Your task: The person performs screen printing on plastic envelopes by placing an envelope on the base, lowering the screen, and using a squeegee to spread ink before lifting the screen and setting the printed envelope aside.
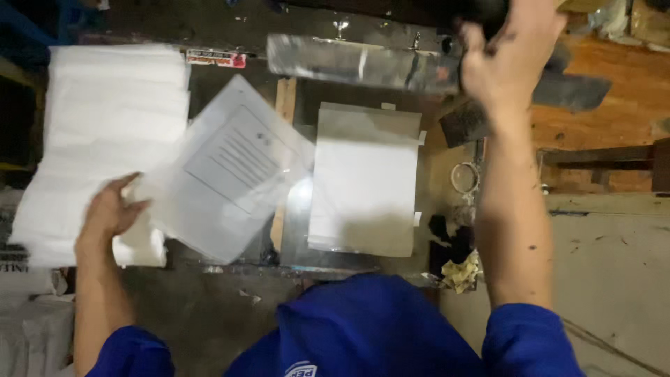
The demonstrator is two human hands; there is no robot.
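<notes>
1. A big white stack of sheets (112, 132) spreads just behind the left hand (112, 213) and its fingers.
2. A flat white pile (363, 185) lies on the press bed, well right of those fingers.
3. The clear bag with a printed sheet (230, 171) hangs tilted, pinched at its corner by the left fingers.
4. The right hand (506, 59) is closed round a dark handle (481, 14) above a metal bar (363, 64).
5. A tape ring (464, 176) sits below that hand.
6. The bench is dark and grimy.

Narrow gap between tilted printed sheet (230, 174) and white stack (363, 185).
</notes>
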